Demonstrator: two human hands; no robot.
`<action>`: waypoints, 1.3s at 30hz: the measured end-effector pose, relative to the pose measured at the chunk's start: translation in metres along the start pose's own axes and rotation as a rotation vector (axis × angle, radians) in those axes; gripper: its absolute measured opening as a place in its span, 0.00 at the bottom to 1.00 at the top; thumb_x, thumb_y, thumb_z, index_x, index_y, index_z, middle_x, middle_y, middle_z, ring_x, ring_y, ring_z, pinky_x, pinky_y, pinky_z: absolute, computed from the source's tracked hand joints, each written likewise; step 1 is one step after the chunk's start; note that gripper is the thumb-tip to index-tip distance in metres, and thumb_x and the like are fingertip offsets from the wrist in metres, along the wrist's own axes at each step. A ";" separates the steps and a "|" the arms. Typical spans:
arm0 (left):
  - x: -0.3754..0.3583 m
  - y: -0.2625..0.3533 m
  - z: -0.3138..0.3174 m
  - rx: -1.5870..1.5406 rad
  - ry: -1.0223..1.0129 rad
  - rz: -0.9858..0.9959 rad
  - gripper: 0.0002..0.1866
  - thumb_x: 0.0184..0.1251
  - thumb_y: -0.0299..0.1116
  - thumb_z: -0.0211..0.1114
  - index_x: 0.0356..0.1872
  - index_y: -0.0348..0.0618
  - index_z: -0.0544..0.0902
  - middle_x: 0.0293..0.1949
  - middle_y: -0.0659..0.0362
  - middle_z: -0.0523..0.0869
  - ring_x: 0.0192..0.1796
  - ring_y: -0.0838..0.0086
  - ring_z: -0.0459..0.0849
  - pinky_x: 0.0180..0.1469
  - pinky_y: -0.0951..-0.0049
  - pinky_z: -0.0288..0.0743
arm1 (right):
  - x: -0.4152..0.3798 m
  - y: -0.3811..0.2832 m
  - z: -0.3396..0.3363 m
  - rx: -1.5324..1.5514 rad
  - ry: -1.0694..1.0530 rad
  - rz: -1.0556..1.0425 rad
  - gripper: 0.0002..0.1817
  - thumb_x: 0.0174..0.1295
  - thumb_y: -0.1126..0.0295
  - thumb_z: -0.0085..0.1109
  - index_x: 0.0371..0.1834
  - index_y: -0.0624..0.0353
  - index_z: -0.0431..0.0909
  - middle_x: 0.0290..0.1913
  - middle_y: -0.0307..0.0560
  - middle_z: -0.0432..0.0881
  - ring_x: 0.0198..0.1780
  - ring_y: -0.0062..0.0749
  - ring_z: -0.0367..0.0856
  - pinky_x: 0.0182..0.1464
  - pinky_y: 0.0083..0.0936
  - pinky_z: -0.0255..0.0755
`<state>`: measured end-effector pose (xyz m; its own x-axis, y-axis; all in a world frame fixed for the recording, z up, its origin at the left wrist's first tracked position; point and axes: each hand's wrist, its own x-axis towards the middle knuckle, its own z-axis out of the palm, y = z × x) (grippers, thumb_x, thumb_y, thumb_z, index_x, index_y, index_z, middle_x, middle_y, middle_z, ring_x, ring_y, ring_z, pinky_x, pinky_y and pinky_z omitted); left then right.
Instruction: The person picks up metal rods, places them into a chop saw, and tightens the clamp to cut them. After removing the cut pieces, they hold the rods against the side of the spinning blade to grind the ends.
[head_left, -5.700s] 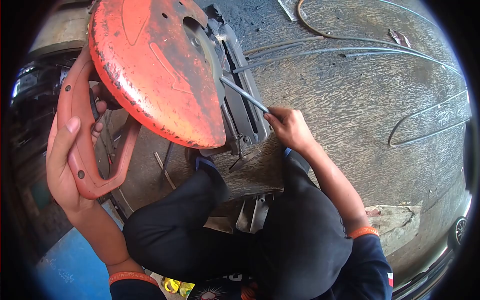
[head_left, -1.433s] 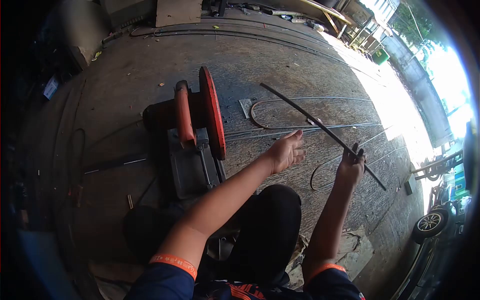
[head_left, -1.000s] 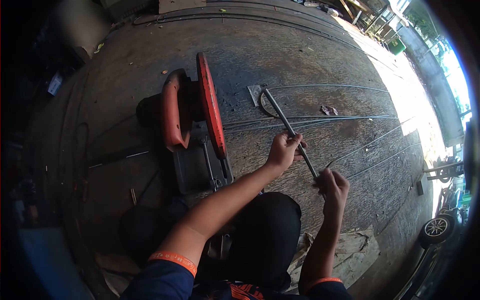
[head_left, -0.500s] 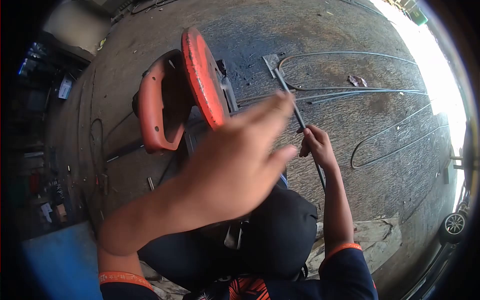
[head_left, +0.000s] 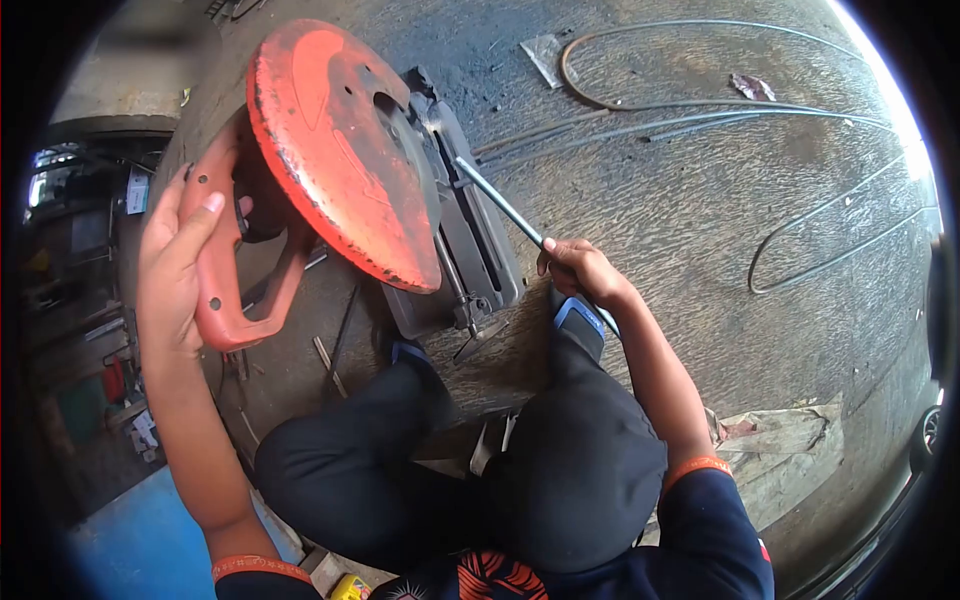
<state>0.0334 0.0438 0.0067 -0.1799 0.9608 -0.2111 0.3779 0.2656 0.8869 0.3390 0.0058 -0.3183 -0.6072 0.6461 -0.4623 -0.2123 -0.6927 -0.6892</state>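
A chop saw stands in front of me on the floor, its big round red guard (head_left: 340,170) chipped along the rim. My left hand (head_left: 168,270) is closed around the saw's red D-shaped handle (head_left: 225,300), thumb on top. My right hand (head_left: 582,270) grips a thin metal rod (head_left: 505,207). The rod's far end lies over the saw's dark base (head_left: 475,235), near its clamp. Its near end runs back past my right forearm and shoe. The cutting disc is mostly hidden under the guard.
Bent metal rods (head_left: 700,108) lie on the stained floor beyond the saw, and a U-shaped rod (head_left: 765,265) is on the right. Short metal pieces (head_left: 328,365) lie near my left foot. A blue panel (head_left: 150,535) is at lower left.
My left hand has moved from in front of me, near the rod's end, left onto the saw handle. The rod's far end has come to the saw base. My view has shifted.
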 end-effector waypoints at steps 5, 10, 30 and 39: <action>-0.026 -0.005 0.011 -0.176 0.131 -0.164 0.28 0.66 0.33 0.61 0.64 0.34 0.65 0.55 0.50 0.76 0.52 0.65 0.79 0.57 0.65 0.72 | 0.005 -0.011 0.003 -0.035 -0.072 0.103 0.22 0.73 0.53 0.43 0.31 0.60 0.75 0.14 0.30 0.58 0.14 0.16 0.53 0.17 0.18 0.49; -0.013 -0.008 -0.007 -0.061 0.066 -0.179 0.26 0.66 0.33 0.61 0.62 0.34 0.68 0.47 0.52 0.79 0.46 0.71 0.80 0.51 0.69 0.75 | 0.018 0.016 -0.003 -0.072 -0.110 0.109 0.21 0.73 0.52 0.43 0.30 0.57 0.73 0.15 0.28 0.58 0.14 0.15 0.54 0.17 0.18 0.50; -0.013 -0.009 0.002 -0.127 0.126 -0.144 0.30 0.66 0.36 0.59 0.65 0.32 0.64 0.55 0.47 0.76 0.50 0.66 0.80 0.59 0.63 0.72 | 0.020 0.016 0.010 0.369 -0.371 0.357 0.20 0.74 0.51 0.38 0.35 0.55 0.70 0.15 0.29 0.55 0.15 0.14 0.49 0.16 0.16 0.43; -0.011 -0.009 0.003 -0.107 0.085 -0.154 0.31 0.66 0.38 0.57 0.67 0.32 0.63 0.59 0.48 0.73 0.53 0.68 0.77 0.62 0.64 0.69 | 0.021 0.021 0.025 0.343 -0.315 0.328 0.20 0.73 0.48 0.40 0.34 0.52 0.68 0.16 0.26 0.51 0.15 0.14 0.45 0.17 0.17 0.40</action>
<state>0.0352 0.0310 -0.0003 -0.3061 0.8981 -0.3157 0.2425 0.3942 0.8864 0.3030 -0.0028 -0.3285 -0.8712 0.2892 -0.3966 -0.1785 -0.9393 -0.2930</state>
